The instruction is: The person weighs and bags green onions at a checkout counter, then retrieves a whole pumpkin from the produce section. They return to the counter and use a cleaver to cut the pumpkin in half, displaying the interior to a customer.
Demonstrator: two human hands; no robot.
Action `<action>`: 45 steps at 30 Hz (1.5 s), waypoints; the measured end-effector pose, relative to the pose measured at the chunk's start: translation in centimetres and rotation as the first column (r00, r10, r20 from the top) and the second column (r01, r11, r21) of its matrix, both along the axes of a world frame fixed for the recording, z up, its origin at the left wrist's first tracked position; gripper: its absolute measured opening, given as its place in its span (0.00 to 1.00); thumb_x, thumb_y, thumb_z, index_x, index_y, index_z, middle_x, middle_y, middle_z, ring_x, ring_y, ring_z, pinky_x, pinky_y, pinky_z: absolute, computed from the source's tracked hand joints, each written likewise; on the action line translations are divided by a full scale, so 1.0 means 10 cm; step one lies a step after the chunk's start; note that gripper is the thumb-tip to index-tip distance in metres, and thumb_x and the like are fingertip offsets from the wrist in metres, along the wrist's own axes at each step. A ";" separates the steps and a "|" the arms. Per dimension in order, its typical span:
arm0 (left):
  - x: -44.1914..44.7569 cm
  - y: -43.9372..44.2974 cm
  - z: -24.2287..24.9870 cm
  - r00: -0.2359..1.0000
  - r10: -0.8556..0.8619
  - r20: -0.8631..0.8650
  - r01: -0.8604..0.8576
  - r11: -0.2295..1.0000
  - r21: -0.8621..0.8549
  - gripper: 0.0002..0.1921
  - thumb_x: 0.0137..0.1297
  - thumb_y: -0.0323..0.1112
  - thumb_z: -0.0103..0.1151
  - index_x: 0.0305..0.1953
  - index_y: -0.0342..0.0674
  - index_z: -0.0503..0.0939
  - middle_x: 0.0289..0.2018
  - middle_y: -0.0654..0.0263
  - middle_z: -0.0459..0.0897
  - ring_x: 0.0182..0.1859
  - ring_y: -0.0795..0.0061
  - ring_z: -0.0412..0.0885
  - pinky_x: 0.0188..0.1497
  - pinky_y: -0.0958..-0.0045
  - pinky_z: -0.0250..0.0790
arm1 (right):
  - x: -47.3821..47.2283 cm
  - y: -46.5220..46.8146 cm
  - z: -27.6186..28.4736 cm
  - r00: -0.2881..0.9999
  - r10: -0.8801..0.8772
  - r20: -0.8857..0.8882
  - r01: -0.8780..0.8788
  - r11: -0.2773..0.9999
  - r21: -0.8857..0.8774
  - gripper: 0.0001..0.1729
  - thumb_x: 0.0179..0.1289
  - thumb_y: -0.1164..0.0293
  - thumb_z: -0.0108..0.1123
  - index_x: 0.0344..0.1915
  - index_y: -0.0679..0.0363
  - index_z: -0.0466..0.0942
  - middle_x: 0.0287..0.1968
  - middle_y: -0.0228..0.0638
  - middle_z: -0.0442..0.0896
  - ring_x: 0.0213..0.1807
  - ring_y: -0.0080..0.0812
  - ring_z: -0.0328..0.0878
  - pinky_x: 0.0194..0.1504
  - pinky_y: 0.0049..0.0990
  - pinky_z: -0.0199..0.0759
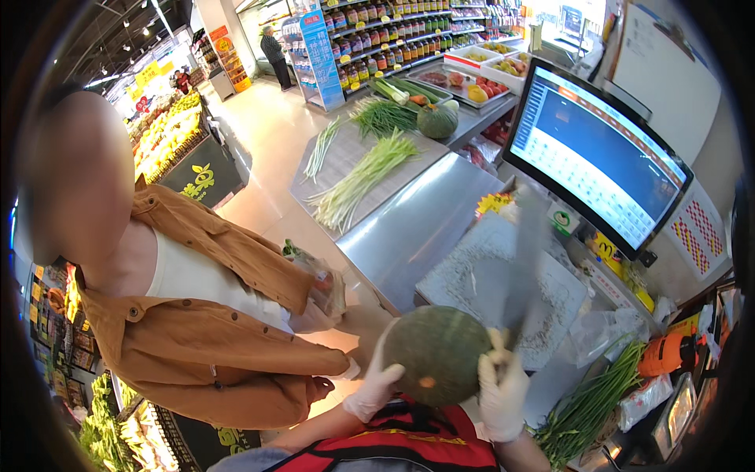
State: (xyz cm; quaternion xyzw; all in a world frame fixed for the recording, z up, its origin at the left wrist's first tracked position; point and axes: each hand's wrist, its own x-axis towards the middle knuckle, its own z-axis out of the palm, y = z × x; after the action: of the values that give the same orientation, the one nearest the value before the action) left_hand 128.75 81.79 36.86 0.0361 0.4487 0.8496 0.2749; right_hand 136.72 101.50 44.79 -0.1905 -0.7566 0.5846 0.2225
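A large dark green pumpkin (436, 354) is held up in front of my red apron, above the counter's near edge. My left hand (377, 383), in a white glove, supports its left side. On its right, my gloved right hand (501, 389) grips the handle of a large knife (525, 259), whose broad blade points up and away and is blurred. The right hand's fingers are beside the pumpkin's right side. Behind the pumpkin lies a pale, worn board or scale plate (460, 259) with crumbs on it.
A person in a brown jacket (218, 354) stands close on the left, with a plastic bag of produce (324, 283). Green onions (365, 177) and another pumpkin (437, 121) lie on the far counter. A touchscreen monitor (601, 153), an orange spray bottle (663, 354) and green stalks (590, 401) are at the right.
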 end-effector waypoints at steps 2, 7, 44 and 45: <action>-0.34 -0.30 -0.06 0.993 0.118 -0.021 -0.118 0.993 -0.001 0.48 0.62 0.47 0.69 0.77 0.42 0.53 0.72 0.59 0.63 0.73 0.61 0.62 0.75 0.58 0.57 | -0.58 -0.21 -0.05 0.994 0.110 0.010 -0.110 0.994 0.019 0.15 0.72 0.71 0.60 0.53 0.70 0.77 0.37 0.37 0.84 0.28 0.22 0.70 0.34 0.26 0.69; -1.17 -0.70 -0.19 0.960 0.279 0.023 -0.279 0.960 -0.002 0.33 0.71 0.36 0.57 0.74 0.43 0.57 0.68 0.62 0.69 0.68 0.63 0.68 0.70 0.58 0.63 | -1.83 -0.56 0.01 0.947 0.236 0.218 -0.242 0.970 0.000 0.14 0.72 0.66 0.61 0.40 0.70 0.75 0.37 0.49 0.85 0.34 0.35 0.79 0.43 0.32 0.74; -5.74 -0.54 -1.01 0.704 -0.708 0.057 -0.208 -0.282 -0.936 0.71 0.45 0.69 0.73 0.81 0.55 0.33 0.79 0.41 0.43 0.77 0.30 0.49 0.72 0.28 0.48 | -4.08 -0.23 -2.25 0.733 -0.611 0.299 0.676 0.702 -0.223 0.16 0.77 0.65 0.54 0.49 0.69 0.79 0.42 0.33 0.85 0.40 0.26 0.80 0.46 0.30 0.74; -5.81 -0.57 -1.06 0.703 -0.710 0.035 -0.210 -0.255 -0.944 0.71 0.45 0.67 0.75 0.81 0.55 0.33 0.79 0.41 0.43 0.77 0.31 0.51 0.71 0.28 0.49 | -4.05 -0.18 -2.25 0.737 -0.611 0.289 0.671 0.713 -0.203 0.16 0.77 0.65 0.55 0.48 0.69 0.79 0.42 0.33 0.85 0.40 0.26 0.80 0.46 0.29 0.74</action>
State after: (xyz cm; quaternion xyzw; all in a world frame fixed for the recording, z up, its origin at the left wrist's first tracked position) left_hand 70.69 76.11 26.28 0.1756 0.9549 0.0346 0.2369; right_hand 96.24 99.68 22.26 -0.5308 -0.5655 0.5534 0.3036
